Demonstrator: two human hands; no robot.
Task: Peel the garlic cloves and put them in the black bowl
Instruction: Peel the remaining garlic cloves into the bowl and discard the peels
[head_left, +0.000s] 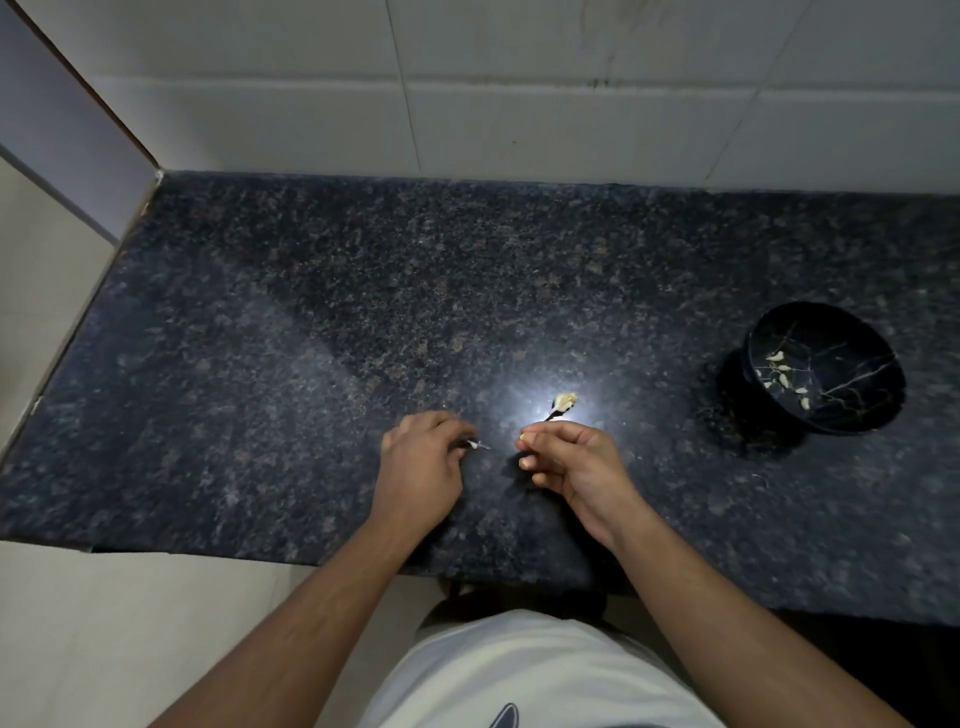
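A small pale garlic clove (523, 438) is pinched by the right hand (571, 462), a whitish papery skin scrap (474, 445) by the left hand (421, 462); the clove could be dropped before the glossy black gold-veined bowl (878, 384), far right of both, is reached

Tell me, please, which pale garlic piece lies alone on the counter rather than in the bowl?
The garlic piece just beyond the right hand, in the bright glare on the counter; the other pieces sit inside the black bowl.

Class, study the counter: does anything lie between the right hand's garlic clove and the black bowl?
Nothing visible does. The right hand pinches a garlic clove; the counter towards the black bowl is bare. A garlic scrap lies beyond the hand, off that path.
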